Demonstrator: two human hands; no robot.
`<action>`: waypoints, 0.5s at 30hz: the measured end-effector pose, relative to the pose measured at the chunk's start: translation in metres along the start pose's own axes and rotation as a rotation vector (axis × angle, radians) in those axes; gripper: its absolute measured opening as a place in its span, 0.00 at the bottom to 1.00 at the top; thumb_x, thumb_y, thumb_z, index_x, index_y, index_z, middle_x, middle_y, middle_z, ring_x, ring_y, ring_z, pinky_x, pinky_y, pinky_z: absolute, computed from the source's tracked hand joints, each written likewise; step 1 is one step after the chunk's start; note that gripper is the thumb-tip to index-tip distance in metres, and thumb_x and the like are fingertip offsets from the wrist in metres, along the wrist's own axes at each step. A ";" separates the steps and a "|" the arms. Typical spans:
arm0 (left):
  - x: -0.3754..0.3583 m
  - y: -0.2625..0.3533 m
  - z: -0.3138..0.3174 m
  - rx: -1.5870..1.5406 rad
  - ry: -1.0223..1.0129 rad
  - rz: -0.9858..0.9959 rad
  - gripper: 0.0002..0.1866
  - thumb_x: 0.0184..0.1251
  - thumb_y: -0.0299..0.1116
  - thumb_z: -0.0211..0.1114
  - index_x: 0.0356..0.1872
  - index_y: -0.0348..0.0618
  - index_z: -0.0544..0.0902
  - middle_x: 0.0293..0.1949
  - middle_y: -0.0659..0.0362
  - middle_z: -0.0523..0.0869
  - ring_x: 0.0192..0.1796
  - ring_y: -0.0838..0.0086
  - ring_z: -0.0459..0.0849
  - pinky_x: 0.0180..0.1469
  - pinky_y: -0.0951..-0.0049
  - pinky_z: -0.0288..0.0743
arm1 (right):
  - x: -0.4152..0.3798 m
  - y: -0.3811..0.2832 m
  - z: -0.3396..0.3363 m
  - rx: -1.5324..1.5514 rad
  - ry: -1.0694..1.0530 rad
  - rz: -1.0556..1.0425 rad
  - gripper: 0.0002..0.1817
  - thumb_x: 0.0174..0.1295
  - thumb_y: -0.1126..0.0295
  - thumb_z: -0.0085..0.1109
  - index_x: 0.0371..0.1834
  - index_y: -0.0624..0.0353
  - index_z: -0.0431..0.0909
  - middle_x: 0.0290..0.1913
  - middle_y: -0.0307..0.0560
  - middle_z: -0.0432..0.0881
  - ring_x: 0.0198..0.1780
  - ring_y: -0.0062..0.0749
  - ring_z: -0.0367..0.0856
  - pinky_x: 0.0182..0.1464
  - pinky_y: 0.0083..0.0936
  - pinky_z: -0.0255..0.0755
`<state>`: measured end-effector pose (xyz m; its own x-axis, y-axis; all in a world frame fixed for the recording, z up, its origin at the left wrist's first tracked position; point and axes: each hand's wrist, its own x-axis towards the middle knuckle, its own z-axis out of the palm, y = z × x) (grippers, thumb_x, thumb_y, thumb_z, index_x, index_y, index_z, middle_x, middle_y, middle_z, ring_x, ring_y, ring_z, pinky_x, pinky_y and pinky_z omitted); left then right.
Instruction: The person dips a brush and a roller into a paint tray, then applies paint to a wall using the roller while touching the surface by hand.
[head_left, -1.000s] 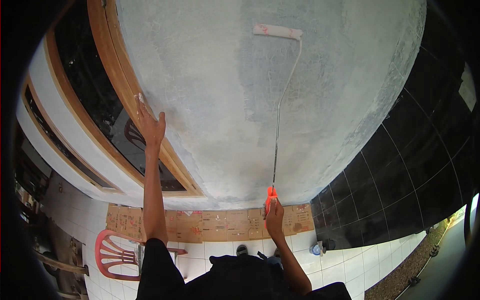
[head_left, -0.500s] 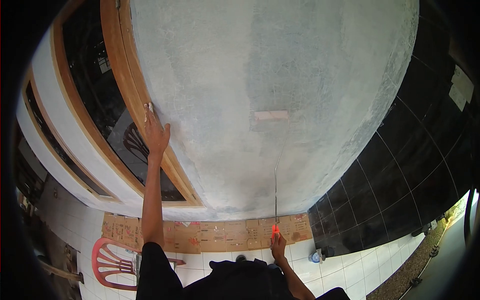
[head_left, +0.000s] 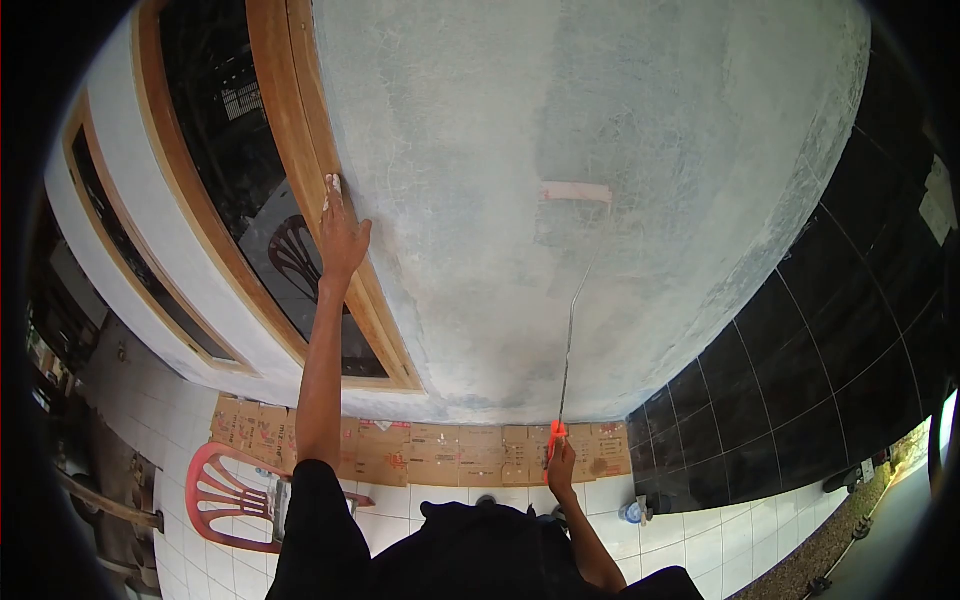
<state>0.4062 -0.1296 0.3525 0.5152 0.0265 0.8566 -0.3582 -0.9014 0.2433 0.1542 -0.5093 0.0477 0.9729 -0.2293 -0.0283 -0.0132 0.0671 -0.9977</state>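
Note:
My left hand (head_left: pixel 344 240) rests with fingers stretched out on the wooden window frame (head_left: pixel 292 100), beside the wall's edge. White smears mark its fingertips. My right hand (head_left: pixel 562 464) is closed round the orange handle of a paint roller (head_left: pixel 576 191), low in front of me. A long thin metal rod runs up from the handle to the pale roller head, which lies against the grey-white wall (head_left: pixel 450 220). Around the roller head the wall shows patchy, cracked-looking tones, with a damp-looking darker area beside it.
Flattened cardboard (head_left: pixel 460 456) covers the floor along the wall's foot. A red plastic chair (head_left: pixel 205 500) stands at lower left, near my left arm. Black tiles (head_left: pixel 780 400) border the wall on the right. A plastic cup-like container (head_left: pixel 632 513) sits on the white floor tiles.
The roller head has moved a little up the wall. The whole view has shifted slightly. My left hand stays on the frame, and my right hand keeps its hold on the handle.

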 end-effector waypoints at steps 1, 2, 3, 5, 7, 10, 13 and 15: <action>0.001 0.000 -0.001 -0.002 0.004 0.002 0.48 0.52 0.25 0.64 0.73 0.39 0.45 0.75 0.47 0.46 0.73 0.52 0.55 0.72 0.57 0.51 | -0.001 -0.001 0.001 0.000 0.001 -0.005 0.21 0.74 0.51 0.37 0.30 0.56 0.67 0.19 0.32 0.64 0.17 0.15 0.63 0.19 0.17 0.59; 0.001 0.001 -0.002 0.026 -0.021 -0.022 0.48 0.52 0.25 0.64 0.73 0.40 0.46 0.75 0.48 0.47 0.73 0.52 0.56 0.72 0.57 0.51 | -0.004 -0.003 0.000 0.025 0.027 0.012 0.21 0.73 0.52 0.39 0.29 0.56 0.68 0.19 0.32 0.65 0.18 0.14 0.63 0.20 0.16 0.59; 0.001 0.002 -0.003 0.054 -0.048 -0.046 0.48 0.52 0.25 0.64 0.73 0.41 0.46 0.75 0.48 0.47 0.73 0.53 0.56 0.72 0.57 0.52 | -0.010 -0.013 0.001 0.050 0.053 0.031 0.21 0.73 0.52 0.40 0.29 0.56 0.69 0.19 0.32 0.65 0.19 0.13 0.64 0.20 0.15 0.59; 0.001 0.002 -0.002 0.062 -0.037 -0.049 0.48 0.52 0.26 0.65 0.73 0.42 0.46 0.75 0.49 0.47 0.73 0.53 0.56 0.72 0.57 0.51 | 0.002 -0.045 0.009 0.085 0.036 0.025 0.21 0.73 0.52 0.40 0.29 0.56 0.70 0.20 0.32 0.66 0.19 0.13 0.64 0.20 0.15 0.59; 0.001 0.001 0.000 0.069 -0.033 -0.049 0.48 0.52 0.26 0.65 0.74 0.42 0.46 0.75 0.49 0.47 0.73 0.53 0.55 0.72 0.57 0.51 | 0.020 -0.079 0.019 0.125 0.025 0.026 0.21 0.73 0.52 0.40 0.30 0.56 0.70 0.20 0.32 0.66 0.19 0.13 0.64 0.20 0.14 0.59; 0.000 0.004 0.001 0.069 -0.016 -0.052 0.49 0.51 0.26 0.66 0.74 0.42 0.47 0.75 0.50 0.47 0.73 0.54 0.55 0.72 0.57 0.51 | 0.038 -0.106 0.025 0.190 0.000 -0.067 0.20 0.73 0.53 0.40 0.29 0.56 0.70 0.21 0.33 0.67 0.19 0.13 0.63 0.20 0.14 0.59; -0.001 0.002 0.002 0.041 -0.022 -0.052 0.48 0.52 0.25 0.65 0.73 0.41 0.47 0.75 0.50 0.47 0.74 0.54 0.54 0.72 0.58 0.51 | 0.037 -0.097 0.024 0.175 0.025 -0.094 0.22 0.74 0.52 0.36 0.29 0.57 0.68 0.19 0.33 0.64 0.17 0.15 0.62 0.19 0.17 0.57; 0.000 -0.002 0.004 -0.008 -0.006 -0.043 0.48 0.52 0.23 0.65 0.73 0.39 0.46 0.75 0.50 0.47 0.74 0.54 0.53 0.72 0.59 0.51 | 0.028 -0.052 0.012 0.083 -0.003 -0.060 0.23 0.74 0.51 0.37 0.28 0.57 0.68 0.19 0.33 0.65 0.17 0.15 0.62 0.19 0.16 0.57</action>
<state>0.4097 -0.1294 0.3500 0.5351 0.0626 0.8425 -0.3419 -0.8958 0.2838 0.1849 -0.5075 0.0993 0.9722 -0.2321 0.0320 0.0644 0.1332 -0.9890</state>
